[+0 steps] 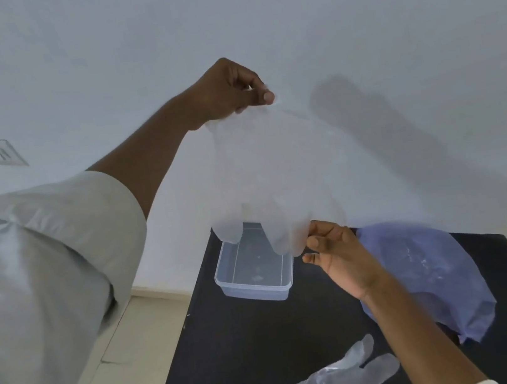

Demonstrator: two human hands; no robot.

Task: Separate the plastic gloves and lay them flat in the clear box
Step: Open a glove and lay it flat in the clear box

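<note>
Clear plastic glove (pixel 263 177) hangs above the box (pixel 254 270), its cuff pinched by the raised left hand (pixel 230 91), a fingertip pinched by the right hand (pixel 337 255). Another glove (pixel 343 382) and a bluish bag (pixel 428 271) lie on the black table (pixel 237 358).
</note>
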